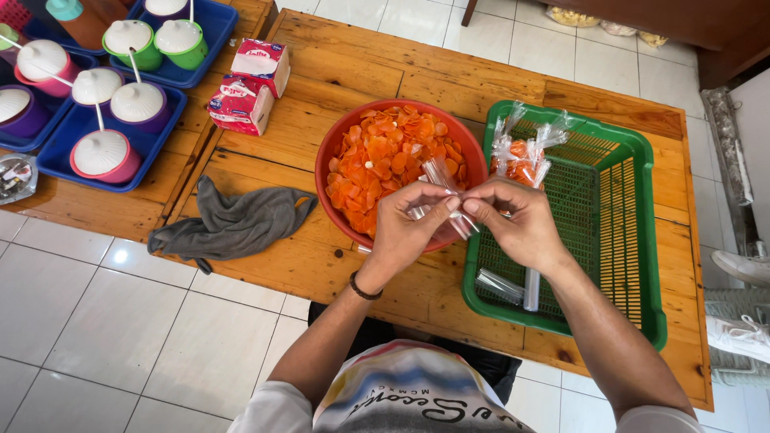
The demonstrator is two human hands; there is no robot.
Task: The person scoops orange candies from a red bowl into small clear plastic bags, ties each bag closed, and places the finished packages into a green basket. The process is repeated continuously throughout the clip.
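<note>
My left hand and my right hand meet over the near rim of a red bowl heaped with orange chips. Both pinch a small bundle of clear plastic bags between their fingertips. A dark band circles my left wrist. To the right sits a green slotted basket holding filled chip packets at its far end and empty clear bags at its near end.
A grey cloth lies left of the bowl on the wooden table. Two tissue packs rest behind it. Blue trays with lidded coloured cups fill the far left. White shoes show at the right edge.
</note>
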